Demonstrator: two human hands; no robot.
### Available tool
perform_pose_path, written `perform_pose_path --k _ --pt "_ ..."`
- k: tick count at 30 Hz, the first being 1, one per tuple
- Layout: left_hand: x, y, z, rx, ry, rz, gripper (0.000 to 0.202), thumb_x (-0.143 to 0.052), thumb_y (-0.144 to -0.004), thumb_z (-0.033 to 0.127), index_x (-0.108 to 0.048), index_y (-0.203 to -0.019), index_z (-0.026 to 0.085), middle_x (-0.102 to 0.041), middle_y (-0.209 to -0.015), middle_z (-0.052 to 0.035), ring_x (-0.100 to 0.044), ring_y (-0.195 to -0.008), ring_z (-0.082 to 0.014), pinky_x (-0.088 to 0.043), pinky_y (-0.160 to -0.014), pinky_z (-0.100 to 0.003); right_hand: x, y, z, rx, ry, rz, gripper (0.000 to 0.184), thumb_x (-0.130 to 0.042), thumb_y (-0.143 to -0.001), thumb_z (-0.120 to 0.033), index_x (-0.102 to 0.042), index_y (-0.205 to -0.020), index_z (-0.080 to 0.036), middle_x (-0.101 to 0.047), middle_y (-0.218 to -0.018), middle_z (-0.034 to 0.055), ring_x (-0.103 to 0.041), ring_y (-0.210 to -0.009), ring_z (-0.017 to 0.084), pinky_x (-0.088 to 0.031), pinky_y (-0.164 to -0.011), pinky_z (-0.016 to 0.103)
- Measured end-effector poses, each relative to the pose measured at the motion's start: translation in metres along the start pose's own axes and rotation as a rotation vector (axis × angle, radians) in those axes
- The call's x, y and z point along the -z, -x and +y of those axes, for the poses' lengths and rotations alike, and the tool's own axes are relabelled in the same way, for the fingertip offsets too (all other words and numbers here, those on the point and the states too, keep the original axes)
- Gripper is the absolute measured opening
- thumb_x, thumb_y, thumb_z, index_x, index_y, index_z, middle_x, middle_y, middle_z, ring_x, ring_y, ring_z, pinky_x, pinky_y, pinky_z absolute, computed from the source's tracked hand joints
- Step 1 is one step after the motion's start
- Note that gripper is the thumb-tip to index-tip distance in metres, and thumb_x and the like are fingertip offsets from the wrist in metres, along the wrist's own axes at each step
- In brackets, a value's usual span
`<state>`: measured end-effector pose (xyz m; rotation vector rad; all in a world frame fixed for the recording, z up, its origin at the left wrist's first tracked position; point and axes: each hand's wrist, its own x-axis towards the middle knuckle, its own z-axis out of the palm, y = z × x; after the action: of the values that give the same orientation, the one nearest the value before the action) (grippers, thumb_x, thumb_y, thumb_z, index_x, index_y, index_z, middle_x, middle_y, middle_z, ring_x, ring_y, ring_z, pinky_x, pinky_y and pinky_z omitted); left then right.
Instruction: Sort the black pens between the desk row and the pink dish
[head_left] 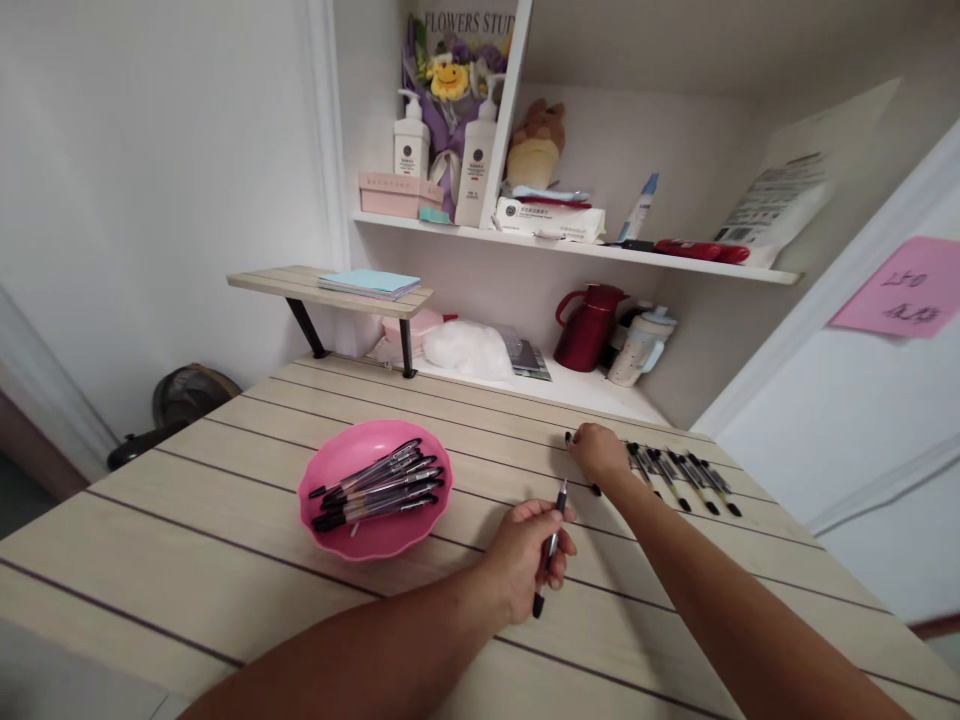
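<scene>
My left hand (531,552) is closed around a pen (553,548) with a clear barrel and black ends. Its bare silver point faces up and away from me. Farther forward and to the right, my right hand (598,455) is low over the table with its fingers pinched together. A small black piece (569,438) shows at those fingertips, but the hand hides the rest of it. Another black end (596,490) shows just below that hand. Beside it, several pens (694,475) lie side by side in a row. More pens (386,485) are piled in a pink bowl (319,535) at left.
The slatted wooden table (247,500) meets a white shelf unit at the back. A small raised stand (262,280) carries blue paper (371,283). A red jug (591,328) and a pale cup (641,347) stand at the back. Pump bottles (411,145) are on the shelf above.
</scene>
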<state>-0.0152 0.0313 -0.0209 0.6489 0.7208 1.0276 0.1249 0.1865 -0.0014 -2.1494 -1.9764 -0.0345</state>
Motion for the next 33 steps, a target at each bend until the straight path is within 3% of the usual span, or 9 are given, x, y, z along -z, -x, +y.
perform_pose_path --k 8,16,18,20,22,25,28,33 --pt "0.001 -0.002 -0.001 0.009 0.005 -0.009 0.027 -0.054 -0.070 0.034 -0.054 -0.089 0.015 -0.053 -0.056 0.0030 -0.038 -0.034 -0.0041 -0.022 -0.038 -0.019 -0.008 0.000 -0.007 0.022 0.049 -0.017 0.028 -0.047 -0.073 -0.018 -0.064 -0.093 -0.008 -0.065 -0.093 0.0210 -0.061 -0.087 0.027 -0.043 -0.071 0.032" --pt "0.002 -0.003 -0.003 0.013 0.005 -0.010 0.030 -0.056 -0.069 0.035 -0.054 -0.091 0.015 -0.053 -0.057 0.0030 -0.039 -0.035 -0.0039 -0.022 -0.038 -0.019 0.027 0.006 0.022 0.011 -0.030 0.076 0.027 -0.043 -0.075 -0.023 -0.068 -0.084 -0.016 -0.068 -0.084 0.0128 -0.061 -0.083 0.023 -0.041 -0.067 0.028" --pt "0.002 -0.003 -0.002 0.007 0.004 -0.013 0.029 -0.056 -0.069 0.035 -0.054 -0.090 0.015 -0.053 -0.057 0.0029 -0.039 -0.035 -0.0040 -0.022 -0.038 -0.019 0.034 0.017 0.031 -0.019 -0.205 0.100 0.025 -0.046 -0.075 -0.028 -0.067 -0.080 -0.016 -0.068 -0.075 0.0102 -0.061 -0.073 0.021 -0.041 -0.061 0.027" --pt "0.002 -0.002 -0.002 -0.003 0.002 -0.011 0.028 -0.056 -0.069 0.034 -0.054 -0.088 0.014 -0.053 -0.057 0.0027 -0.039 -0.035 -0.0043 -0.023 -0.038 -0.019 0.034 0.038 0.033 -0.059 -0.534 0.042 0.026 -0.049 -0.073 -0.037 -0.065 -0.074 -0.016 -0.064 -0.063 0.0066 -0.058 -0.057 0.017 -0.038 -0.052 0.025" --pt "0.001 -0.002 -0.002 -0.017 0.001 -0.009 0.027 -0.057 -0.068 0.034 -0.054 -0.087 0.014 -0.053 -0.057 0.0028 -0.039 -0.036 -0.0043 -0.023 -0.038 -0.019 0.030 0.064 0.027 -0.080 -0.891 -0.129 0.033 -0.052 -0.072 -0.046 -0.062 -0.069 -0.015 -0.061 -0.057 0.0036 -0.051 -0.046 0.012 -0.034 -0.044 0.023" --pt "0.001 -0.002 -0.003 -0.035 -0.005 -0.008 0.028 -0.059 -0.067 0.035 -0.053 -0.085 0.015 -0.053 -0.057 0.0036 -0.040 -0.036 -0.0040 -0.024 -0.038 -0.019 0.022 0.102 0.007 -0.097 -1.263 -0.351 0.039 -0.056 -0.068 -0.055 -0.058 -0.066 -0.016 -0.058 -0.055 0.0008 -0.049 -0.046 0.010 -0.032 -0.042 0.021" --pt "0.000 -0.003 -0.004 -0.044 -0.033 -0.008 0.025 -0.059 -0.068 0.034 -0.051 -0.082 0.015 -0.052 -0.056 0.0043 -0.040 -0.035 -0.0040 -0.024 -0.037 -0.019 0.018 0.124 -0.010 -0.068 -1.464 -0.373 0.037 -0.062 -0.065 -0.052 -0.052 -0.061 -0.017 -0.052 -0.047 -0.0033 -0.045 -0.038 0.008 -0.034 -0.042 0.022" --pt "-0.002 -0.002 -0.005 -0.026 -0.067 -0.010 0.021 -0.057 -0.069 0.034 -0.049 -0.078 0.017 -0.052 -0.055 0.0046 -0.039 -0.033 -0.0037 -0.021 -0.035 -0.018 0.017 0.130 -0.017 -0.075 -1.607 -0.317 0.033 -0.068 -0.062 -0.046 -0.053 -0.060 -0.017 -0.051 -0.045 -0.0041 -0.041 -0.031 0.008 -0.033 -0.035 0.023"
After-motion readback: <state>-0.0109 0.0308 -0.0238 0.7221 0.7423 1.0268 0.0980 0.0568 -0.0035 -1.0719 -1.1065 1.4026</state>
